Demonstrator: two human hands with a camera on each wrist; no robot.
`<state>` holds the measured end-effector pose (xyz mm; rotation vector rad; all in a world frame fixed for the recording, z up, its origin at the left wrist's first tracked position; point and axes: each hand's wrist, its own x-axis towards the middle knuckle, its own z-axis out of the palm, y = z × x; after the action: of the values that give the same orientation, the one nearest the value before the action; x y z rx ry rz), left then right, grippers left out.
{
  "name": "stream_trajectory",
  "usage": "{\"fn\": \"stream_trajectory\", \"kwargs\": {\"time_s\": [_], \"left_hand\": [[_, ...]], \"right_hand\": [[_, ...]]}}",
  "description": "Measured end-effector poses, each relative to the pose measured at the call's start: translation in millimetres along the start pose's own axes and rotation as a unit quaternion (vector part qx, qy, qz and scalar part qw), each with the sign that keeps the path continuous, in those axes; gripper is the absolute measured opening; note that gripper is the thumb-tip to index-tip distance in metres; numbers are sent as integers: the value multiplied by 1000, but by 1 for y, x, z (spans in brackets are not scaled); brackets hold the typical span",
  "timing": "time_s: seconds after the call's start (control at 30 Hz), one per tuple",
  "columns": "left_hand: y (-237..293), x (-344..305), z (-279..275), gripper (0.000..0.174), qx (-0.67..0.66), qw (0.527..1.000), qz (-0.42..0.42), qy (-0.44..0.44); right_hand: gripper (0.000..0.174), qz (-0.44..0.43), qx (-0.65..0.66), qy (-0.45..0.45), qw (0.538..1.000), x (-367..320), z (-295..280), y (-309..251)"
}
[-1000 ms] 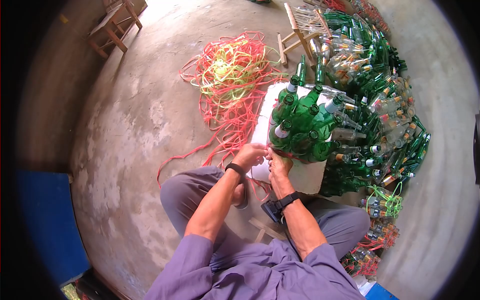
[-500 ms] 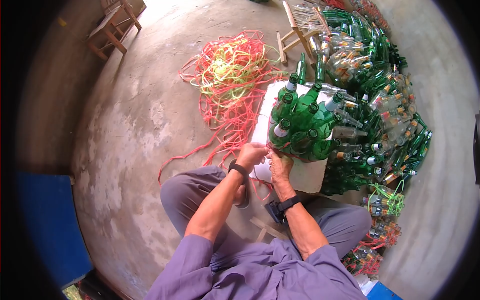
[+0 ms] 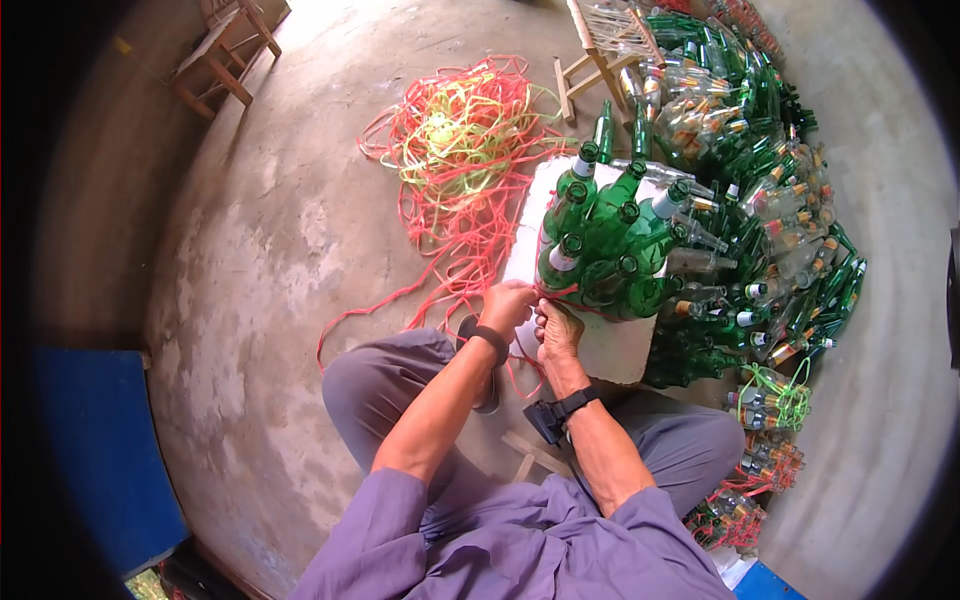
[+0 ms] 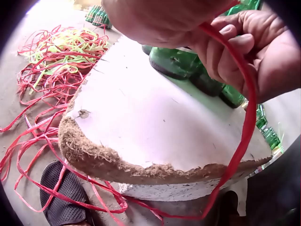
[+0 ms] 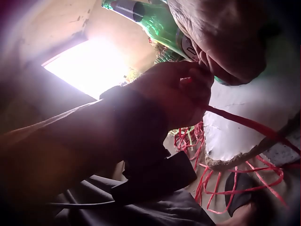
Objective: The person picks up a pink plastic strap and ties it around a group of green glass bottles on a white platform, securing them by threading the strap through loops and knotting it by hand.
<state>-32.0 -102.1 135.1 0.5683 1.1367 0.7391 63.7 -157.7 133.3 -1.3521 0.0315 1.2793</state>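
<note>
Upright green bottles (image 3: 610, 235) stand grouped on a white block (image 3: 610, 350), with red strap (image 3: 570, 291) around their lower part. At the group's near edge the left hand (image 3: 509, 308) pinches the strap; its fingertips are partly hidden. Close beside it, the right hand (image 3: 559, 330) has its fingers curled round the strap at the bottles. In the left wrist view, a length of red strap (image 4: 249, 113) hangs from the hands over the block's edge. The right wrist view shows the two hands nearly touching beside a green bottle (image 5: 162, 28).
Tangled red and yellow-green strap (image 3: 455, 150) lies on the floor beyond the block. Many loose bottles (image 3: 780, 220) are heaped along the right side. A small wooden stool (image 3: 600, 60) stands at the back, a wooden chair (image 3: 220, 50) at the far left, and a blue panel (image 3: 105, 450) at lower left.
The left hand has turned slightly, its back now more upright, and stays at the strap. The right hand has barely moved. The bottles stand as before.
</note>
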Motion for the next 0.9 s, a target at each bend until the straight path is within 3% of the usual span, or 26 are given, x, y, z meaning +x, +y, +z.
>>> {"fn": "stream_trajectory", "kwargs": {"time_s": [0.17,0.37,0.53,0.6,0.73,0.8,0.9], "left_hand": [[0,3,3,8,-30,999,4,11],[-2,8,-1,5,-22,1000,8,-4],[2,9,-1,6,8,1000,-17,-8],[3,7,-3,10,99,994,34,-36],[-2,11,-5,9,151,984,78,-49],[2,8,0,8,20,999,-43,15],[6,4,3,7,23,997,-69,16]], "right_hand": [[6,-8,-10,7,1000,-1,1,-1],[15,96,59,-18,993,16,-12,3],[20,149,95,-127,976,19,-19,4],[20,150,100,-140,974,20,-21,4],[21,153,105,-145,972,18,-21,5],[22,154,110,-144,971,19,-20,4],[23,153,125,-146,969,21,-21,6]]}}
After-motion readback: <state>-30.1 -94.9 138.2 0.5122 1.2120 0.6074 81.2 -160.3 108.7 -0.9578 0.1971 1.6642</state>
